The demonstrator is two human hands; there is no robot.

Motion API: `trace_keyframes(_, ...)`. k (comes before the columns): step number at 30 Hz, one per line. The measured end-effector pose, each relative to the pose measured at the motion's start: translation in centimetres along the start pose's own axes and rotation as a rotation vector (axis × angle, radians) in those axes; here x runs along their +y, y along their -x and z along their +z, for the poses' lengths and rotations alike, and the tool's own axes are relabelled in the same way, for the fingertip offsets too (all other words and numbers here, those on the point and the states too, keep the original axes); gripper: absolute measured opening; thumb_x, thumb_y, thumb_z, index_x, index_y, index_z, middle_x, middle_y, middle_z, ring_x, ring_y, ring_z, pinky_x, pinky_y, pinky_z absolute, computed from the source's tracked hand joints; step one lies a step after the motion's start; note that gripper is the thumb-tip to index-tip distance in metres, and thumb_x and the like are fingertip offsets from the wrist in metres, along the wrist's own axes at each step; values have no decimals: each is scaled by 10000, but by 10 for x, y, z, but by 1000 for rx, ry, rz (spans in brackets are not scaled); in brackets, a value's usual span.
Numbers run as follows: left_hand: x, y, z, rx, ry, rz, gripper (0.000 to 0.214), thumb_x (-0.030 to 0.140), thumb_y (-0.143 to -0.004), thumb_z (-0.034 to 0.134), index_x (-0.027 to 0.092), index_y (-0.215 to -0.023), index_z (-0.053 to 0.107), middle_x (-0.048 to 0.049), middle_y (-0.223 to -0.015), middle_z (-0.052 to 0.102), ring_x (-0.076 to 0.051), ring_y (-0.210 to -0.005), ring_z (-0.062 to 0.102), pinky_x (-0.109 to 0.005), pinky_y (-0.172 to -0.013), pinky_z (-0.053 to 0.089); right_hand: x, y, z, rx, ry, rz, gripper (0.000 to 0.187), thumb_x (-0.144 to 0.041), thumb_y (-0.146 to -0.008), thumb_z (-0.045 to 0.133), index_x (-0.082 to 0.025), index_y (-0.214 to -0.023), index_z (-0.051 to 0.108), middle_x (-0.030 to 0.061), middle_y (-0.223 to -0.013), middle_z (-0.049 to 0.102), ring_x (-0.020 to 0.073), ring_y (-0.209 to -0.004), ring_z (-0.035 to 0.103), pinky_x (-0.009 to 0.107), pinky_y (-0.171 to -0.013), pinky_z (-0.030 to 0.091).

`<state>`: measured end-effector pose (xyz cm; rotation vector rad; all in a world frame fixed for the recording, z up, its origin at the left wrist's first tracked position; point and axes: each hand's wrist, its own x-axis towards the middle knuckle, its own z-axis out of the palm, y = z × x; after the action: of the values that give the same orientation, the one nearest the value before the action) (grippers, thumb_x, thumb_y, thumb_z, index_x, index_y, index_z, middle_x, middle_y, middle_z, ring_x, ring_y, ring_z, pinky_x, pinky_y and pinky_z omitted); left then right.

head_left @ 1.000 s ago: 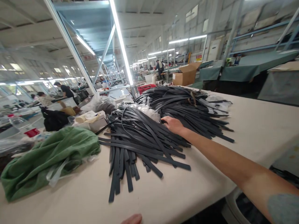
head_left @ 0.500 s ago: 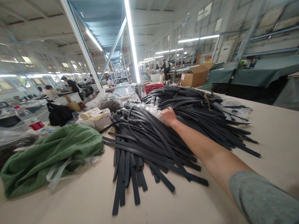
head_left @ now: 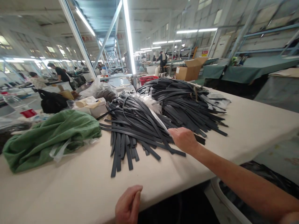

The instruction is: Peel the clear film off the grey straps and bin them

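A large heap of black flat straps [head_left: 135, 124] lies across the table, the loose ends fanned toward me. My right hand [head_left: 184, 140] is closed on one strap [head_left: 161, 123] over the right side of the near bundle. That strap looks pale from the heap to my fingers, and a black end sticks out past the hand. White plastic wrapping [head_left: 149, 101] shows between the near bundle and the far bundle [head_left: 182, 105]. At the table's front edge my left hand [head_left: 128, 203] is curled closed, apart from the straps, with nothing seen protruding from it.
Green cloth [head_left: 53, 137] lies left on the cream table [head_left: 77, 193]. Behind it are a black bag [head_left: 52, 101] and a white box [head_left: 98, 109]. A pale-rimmed container [head_left: 224, 199] with dark strips stands below the edge at right. People work in the background.
My right hand has drawn back from the white wrapping toward me, pulling a strap out of the heap. My left hand has come into view at the front edge.
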<state>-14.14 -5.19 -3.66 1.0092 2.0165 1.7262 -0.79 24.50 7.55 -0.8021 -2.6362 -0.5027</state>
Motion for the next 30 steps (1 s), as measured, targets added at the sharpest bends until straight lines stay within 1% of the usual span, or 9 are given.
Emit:
trace_keyframes(5, 33, -17, 54, -301, 498, -365, 547, 577, -831, 621, 192, -1218, 648, -154, -1267, 649, -267, -1044, 668, -346, -782, 576, -37, 91, -20, -92, -113, 69, 201, -128, -884, 466, -206, -798, 630, 34, -640, 670, 193, -590, 600, 311, -583, 295)
trace_keyframes(7, 47, -24, 79, -400, 645, -483, 616, 593, -814, 641, 170, -1260, 611, -183, -1303, 622, -269, -1092, 651, -341, -806, 563, -51, 120, -28, -129, -203, 100, 193, -149, -894, 467, -216, -798, 622, 24, -636, 671, 189, -590, 609, 304, -579, 310)
trace_keyframes(11, 69, -29, 113, -570, 756, -620, 593, 586, -738, 727, 120, -1102, 684, -180, -1149, 695, -236, -967, 684, -319, -790, 546, -72, 166, -40, -107, -306, 94, 236, -163, -944, 425, -202, -844, 636, 50, -732, 701, 198, -653, 637, 303, -625, 360)
trace_keyframes(16, 73, -22, 124, -543, 627, -560, 455, 460, -612, 852, 115, -875, 717, -66, -851, 723, -139, -740, 657, -262, -720, 530, -73, 201, -47, -182, -359, 143, 232, -130, -916, 443, -177, -894, 669, 77, -770, 702, 225, -705, 652, 312, -655, 420)
trace_keyframes(20, 71, -15, 118, -550, 649, -567, 400, 456, -629, 837, 129, -772, 656, -8, -705, 679, -103, -644, 629, -235, -683, 521, -52, 210, -45, -256, -808, 285, 357, -196, -864, 512, -217, -1202, 625, 76, -1129, 714, 222, -939, 686, 336, -825, 506)
trace_keyframes(23, 76, -9, 114, -597, 665, -610, 421, 483, -636, 824, 147, -786, 619, 2, -682, 670, -108, -607, 626, -229, -627, 515, -41, 200, -38, -256, -1303, 440, 398, -358, -880, 525, -212, -1243, 604, 87, -1222, 679, 227, -1007, 677, 354, -844, 532)
trace_keyframes(26, 81, -1, 112, -619, 661, -603, 417, 475, -636, 826, 156, -800, 614, 6, -689, 668, -101, -588, 610, -227, -609, 517, -44, 176, -29, -271, -1619, 504, 421, -522, -873, 527, -175, -1066, 669, 82, -1041, 715, 214, -894, 672, 314, -730, 531)
trace_keyframes(28, 83, 4, 111, -614, 656, -585, 391, 444, -632, 837, 161, -771, 606, 26, -660, 648, -83, -561, 585, -215, -599, 511, -51, 159, -24, -246, -1660, 517, 378, -529, -813, 598, -159, -853, 667, 26, -781, 670, 161, -709, 610, 273, -640, 479)
trace_keyframes(30, 82, 7, 108, -618, 638, -581, 376, 400, -608, 859, 165, -743, 599, 45, -633, 627, -71, -541, 568, -201, -584, 499, -56, 144, -22, -183, -1620, 528, 332, -480, -761, 656, -164, -679, 597, -37, -604, 528, 107, -585, 479, 250, -585, 397)
